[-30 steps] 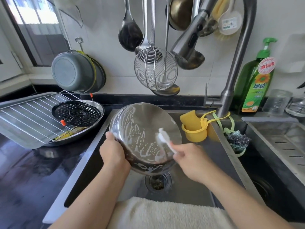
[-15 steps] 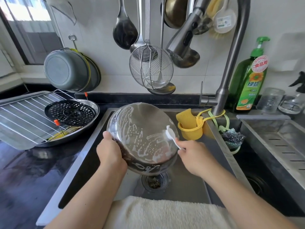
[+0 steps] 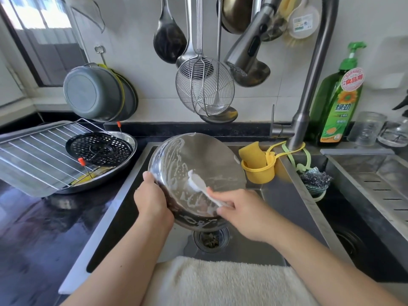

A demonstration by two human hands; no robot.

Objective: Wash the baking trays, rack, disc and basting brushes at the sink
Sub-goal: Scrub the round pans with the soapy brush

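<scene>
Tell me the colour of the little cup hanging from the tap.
Yellow cup, seen in the head view.

— Where are we standing?
— In a home kitchen, at a steel sink [image 3: 293, 180] with a pull-down faucet [image 3: 309, 91].
— What tells us so?
— We see ladles and a wire skimmer [image 3: 204, 91] hung on the tiled wall, a green dish-soap bottle [image 3: 335, 102], a yellow sponge holder [image 3: 258, 171], and a window [image 3: 44, 36] over the dark table [image 3: 33, 228].

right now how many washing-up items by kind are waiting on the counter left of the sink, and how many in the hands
Round trays: 2
Rectangular tray: 1
Rack: 1
Disc: 1
White brush: 1
Total: 6; left hand holds one round tray, right hand the brush.
</scene>
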